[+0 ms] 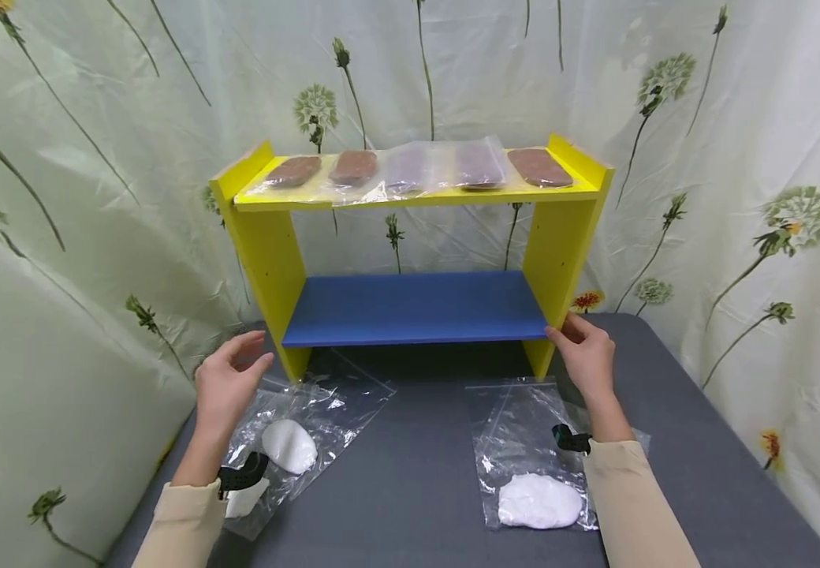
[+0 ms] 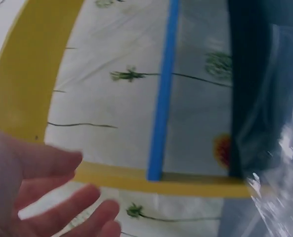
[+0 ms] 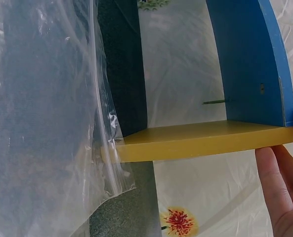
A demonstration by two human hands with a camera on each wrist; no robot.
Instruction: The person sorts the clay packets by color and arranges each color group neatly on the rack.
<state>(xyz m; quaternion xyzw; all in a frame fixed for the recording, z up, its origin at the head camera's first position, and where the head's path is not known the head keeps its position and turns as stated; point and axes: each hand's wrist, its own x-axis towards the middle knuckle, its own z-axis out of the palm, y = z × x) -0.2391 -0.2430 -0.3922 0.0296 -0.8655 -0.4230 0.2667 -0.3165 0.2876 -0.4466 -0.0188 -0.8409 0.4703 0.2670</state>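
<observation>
A small shelf rack with yellow side panels and a blue lower shelf stands upright on the dark table. My right hand grips the right panel's front edge, thumb by the end of the blue shelf and fingers along the outer face. Beside the left panel, my left hand is raised with loosely bent fingers and holds nothing. Along the yellow top shelf lie several flat reddish-brown patties in clear plastic.
Clear zip bags lie on the table. The left bag has two white pieces at it, partly behind my wrist; the right bag holds a white lump. A flower-print curtain hangs behind and around the table.
</observation>
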